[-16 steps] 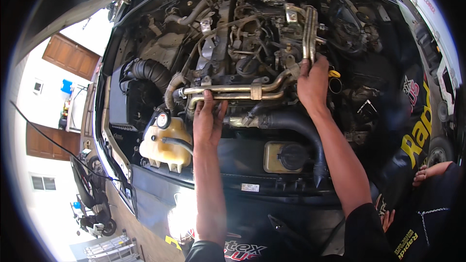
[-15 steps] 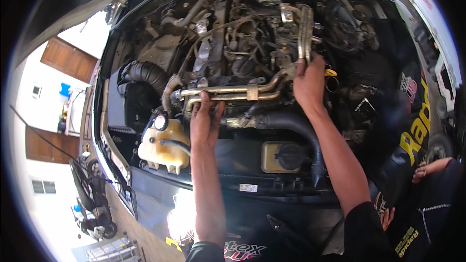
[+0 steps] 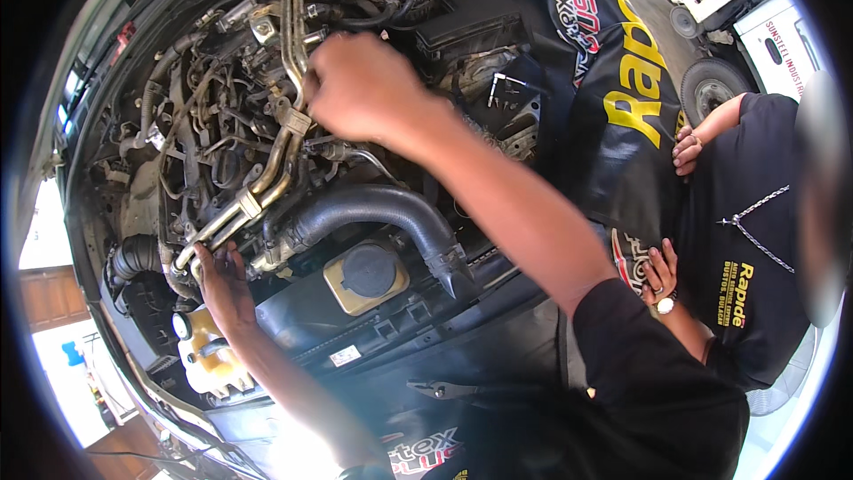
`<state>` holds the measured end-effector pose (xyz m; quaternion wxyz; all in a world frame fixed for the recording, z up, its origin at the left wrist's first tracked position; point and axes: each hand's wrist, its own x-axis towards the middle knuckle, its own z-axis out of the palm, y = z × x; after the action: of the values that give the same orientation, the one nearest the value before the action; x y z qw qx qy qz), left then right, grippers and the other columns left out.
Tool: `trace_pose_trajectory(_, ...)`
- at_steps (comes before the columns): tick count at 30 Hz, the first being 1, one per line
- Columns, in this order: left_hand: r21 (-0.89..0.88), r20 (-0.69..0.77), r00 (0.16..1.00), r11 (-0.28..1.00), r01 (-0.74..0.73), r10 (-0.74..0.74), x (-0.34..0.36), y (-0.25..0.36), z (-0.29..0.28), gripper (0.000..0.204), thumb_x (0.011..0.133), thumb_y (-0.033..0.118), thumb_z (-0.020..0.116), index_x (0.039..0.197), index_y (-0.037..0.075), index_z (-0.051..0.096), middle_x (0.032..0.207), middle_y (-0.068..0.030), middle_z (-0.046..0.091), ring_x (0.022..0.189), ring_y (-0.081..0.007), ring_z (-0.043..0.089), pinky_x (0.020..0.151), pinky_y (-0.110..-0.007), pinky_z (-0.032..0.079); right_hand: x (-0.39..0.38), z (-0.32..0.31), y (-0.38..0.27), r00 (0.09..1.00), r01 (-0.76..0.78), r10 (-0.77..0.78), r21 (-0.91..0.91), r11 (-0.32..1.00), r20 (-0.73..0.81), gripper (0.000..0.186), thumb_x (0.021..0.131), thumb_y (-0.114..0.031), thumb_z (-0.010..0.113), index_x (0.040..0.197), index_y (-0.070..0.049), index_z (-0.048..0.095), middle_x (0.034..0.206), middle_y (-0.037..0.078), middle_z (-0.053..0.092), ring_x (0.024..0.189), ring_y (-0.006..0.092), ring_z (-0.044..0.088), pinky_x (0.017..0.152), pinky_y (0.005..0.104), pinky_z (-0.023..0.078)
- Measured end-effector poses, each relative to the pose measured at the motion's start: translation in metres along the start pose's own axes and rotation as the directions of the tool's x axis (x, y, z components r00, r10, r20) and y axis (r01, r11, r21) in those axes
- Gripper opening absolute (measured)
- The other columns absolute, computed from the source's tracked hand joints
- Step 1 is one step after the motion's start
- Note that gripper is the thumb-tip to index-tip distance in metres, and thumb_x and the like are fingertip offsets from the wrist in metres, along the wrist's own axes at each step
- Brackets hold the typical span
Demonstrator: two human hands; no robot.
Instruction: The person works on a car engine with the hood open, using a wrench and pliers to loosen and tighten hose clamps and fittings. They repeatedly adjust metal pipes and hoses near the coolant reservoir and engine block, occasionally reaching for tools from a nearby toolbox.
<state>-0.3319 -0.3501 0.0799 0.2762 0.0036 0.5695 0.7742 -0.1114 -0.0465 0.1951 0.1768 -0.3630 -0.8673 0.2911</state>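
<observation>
A twin metal pipe assembly (image 3: 251,204), brassy and bent, runs diagonally over the engine (image 3: 227,138). My left hand (image 3: 229,292) holds its lower end, fingers curled round the pipe near the cream coolant tank (image 3: 211,347). Beside the upper stretch of the pipes is my right hand (image 3: 369,89), blurred and closed like a fist. Its fingertips lie against or just by the pipe, and whatever they may hold is hidden. Below the pipes curves a thick black hose (image 3: 364,209).
A ratchet-like tool (image 3: 511,84) lies at the right of the engine bay. A pliers-like tool (image 3: 442,388) rests on the front cover. Black fender covers (image 3: 577,151) drape the edge. A co-worker (image 3: 755,213) leans in at right, hands on the cover. A capped reservoir (image 3: 369,274) sits in front.
The view has swung right, bringing the co-worker and a truck further in. My right hand has closed into a blurred fist by the upper pipes; my left hand stays at their lower end.
</observation>
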Motion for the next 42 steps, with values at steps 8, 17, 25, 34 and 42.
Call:
trace_pose_trajectory(8,0.05,-0.028,0.999,0.998,-0.024,0.026,0.0,-0.001,0.005,0.052,0.102,0.041,0.073,0.137,0.005,0.058,0.118,-0.0088,0.065,0.1,-0.0181,0.063,0.08,-0.03,0.052,0.017,-0.108,0.255,0.98,-0.199,0.189,-0.285,0.938,-0.064,0.027,0.085,-0.025,0.079,0.102,-0.005,0.082,0.093,0.019,0.079,0.09,0.0318,0.077,0.084,0.043,0.059)
trace_pose_trajectory(17,0.038,-0.053,0.999,0.999,-0.008,0.01,-0.001,0.004,-0.004,0.05,0.103,0.041,0.073,0.136,0.008,0.057,0.113,-0.0083,0.063,0.096,-0.0169,0.061,0.081,-0.03,0.052,-0.02,-0.059,0.313,0.926,-0.288,0.367,-0.463,0.838,0.089,0.02,0.083,-0.02,0.081,0.103,-0.018,0.084,0.102,0.016,0.079,0.103,0.0366,0.075,0.09,0.047,0.058)
trace_pose_trajectory(25,0.034,-0.044,0.999,0.999,0.001,0.0,-0.002,0.0,0.003,0.048,0.101,0.04,0.076,0.132,0.007,0.06,0.111,-0.0064,0.066,0.095,-0.017,0.063,0.079,-0.03,0.05,-0.026,-0.015,0.34,0.971,0.151,0.06,-0.794,0.588,0.23,0.017,0.087,-0.009,0.065,0.093,-0.006,0.08,0.099,0.017,0.079,0.093,0.0366,0.077,0.081,0.0481,0.061)
trace_pose_trajectory(34,0.038,-0.018,0.999,0.998,-0.049,0.049,0.004,-0.009,-0.014,0.048,0.104,0.04,0.071,0.133,0.004,0.059,0.107,-0.0082,0.067,0.093,-0.0182,0.064,0.078,-0.033,0.05,-0.028,0.004,0.344,0.991,0.074,0.049,-0.828,0.556,0.122,0.018,0.088,-0.01,0.064,0.098,-0.007,0.078,0.1,0.018,0.077,0.094,0.0373,0.077,0.081,0.0504,0.061)
trace_pose_trajectory(42,0.0,-0.1,0.994,1.0,-0.031,0.031,-0.017,0.002,0.028,0.04,0.104,0.04,0.072,0.125,0.007,0.06,0.102,-0.005,0.069,0.087,-0.0166,0.07,0.073,-0.028,0.054,-0.028,0.016,0.368,0.989,0.089,0.048,-0.833,0.546,0.137,0.011,0.088,-0.009,0.066,0.089,-0.002,0.075,0.093,0.023,0.076,0.086,0.0419,0.076,0.077,0.0532,0.062)
